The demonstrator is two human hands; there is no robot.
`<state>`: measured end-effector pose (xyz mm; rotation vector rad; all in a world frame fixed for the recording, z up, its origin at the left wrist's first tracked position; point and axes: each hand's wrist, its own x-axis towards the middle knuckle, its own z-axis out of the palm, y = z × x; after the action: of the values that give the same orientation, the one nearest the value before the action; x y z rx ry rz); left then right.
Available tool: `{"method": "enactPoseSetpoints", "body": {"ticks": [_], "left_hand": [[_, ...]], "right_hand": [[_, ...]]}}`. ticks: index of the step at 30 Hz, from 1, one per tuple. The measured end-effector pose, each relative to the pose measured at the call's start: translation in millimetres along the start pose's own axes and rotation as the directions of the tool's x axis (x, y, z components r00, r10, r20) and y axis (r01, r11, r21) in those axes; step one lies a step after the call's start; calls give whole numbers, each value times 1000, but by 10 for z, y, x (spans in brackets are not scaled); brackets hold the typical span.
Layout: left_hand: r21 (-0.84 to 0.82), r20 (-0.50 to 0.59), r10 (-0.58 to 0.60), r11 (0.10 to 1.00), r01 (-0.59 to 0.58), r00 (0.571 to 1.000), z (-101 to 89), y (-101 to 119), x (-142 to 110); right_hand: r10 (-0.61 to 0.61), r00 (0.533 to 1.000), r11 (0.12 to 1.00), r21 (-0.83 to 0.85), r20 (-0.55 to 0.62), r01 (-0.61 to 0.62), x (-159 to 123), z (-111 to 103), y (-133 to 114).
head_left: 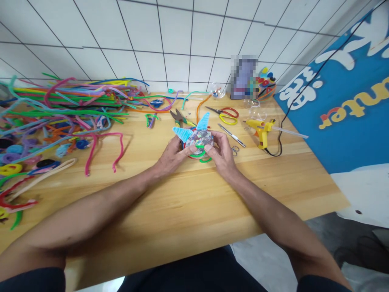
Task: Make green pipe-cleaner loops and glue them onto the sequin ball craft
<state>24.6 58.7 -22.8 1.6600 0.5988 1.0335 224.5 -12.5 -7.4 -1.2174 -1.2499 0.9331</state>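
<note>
Between my two hands, above the middle of the table, is a round greyish, mottled craft piece [196, 140] with two light-blue pipe-cleaner ears [203, 121] on top. A green pipe cleaner [200, 151] runs along its near side, under my thumbs. My left hand [174, 156] grips it from the left, thumb on the front. From the right my right hand [222, 154] holds it with thumb and fingers. Pliers [180, 117] with green and yellow handles lie just behind it. What is inside or beneath the piece is hidden.
Heaped pipe cleaners [82, 97] cover the left side of the table [158, 227]. Red-and-yellow scissors [227, 114], a craft knife [232, 135] and small scissors [235, 150] lie to the right. Beyond them stands a yellow glue gun [261, 132] with its black cord [281, 140]. A tiled wall [174, 32] rises behind.
</note>
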Motion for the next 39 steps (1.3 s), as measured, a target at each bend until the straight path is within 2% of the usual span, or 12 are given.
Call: {"method": "enactPoseSetpoints", "body": {"ticks": [7,10,12,16,19,26,29,34,39], "left_hand": [[41,-42,26,999,-24,999,-9,-79,-7],[130,-93,76,990,-63,993,-16,-66,1],[166,-131,64,985,-41,989,-17,-48,-7],[43,-158,-23,999,30,987,9,-18,-52],[5,-170,-44,999,45,985,52,-1,-70],[-56,-168,-65,997,57,984,100,-34,-17],[-47,-163,-53,998,46,985,81,-60,-7],[10,-127,-33,999,35,991,40,-14,-34],[106,-141,-75,990,90,987,56,64,-43]], "right_hand": [[-22,1000,1000,22,6,22,10,-10,33],[-2,1000,1000,27,-24,2,9,10,19],[0,999,1000,23,-37,1,5,27,10],[-26,998,1000,-10,-65,25,-24,58,-7],[-40,996,999,-29,-81,38,-66,75,-20],[-84,994,996,-34,-76,82,-74,58,14],[-63,995,998,-4,-75,63,-52,49,37],[-76,993,997,0,-93,77,-26,56,50],[-89,992,996,8,-88,90,-23,58,66]]}}
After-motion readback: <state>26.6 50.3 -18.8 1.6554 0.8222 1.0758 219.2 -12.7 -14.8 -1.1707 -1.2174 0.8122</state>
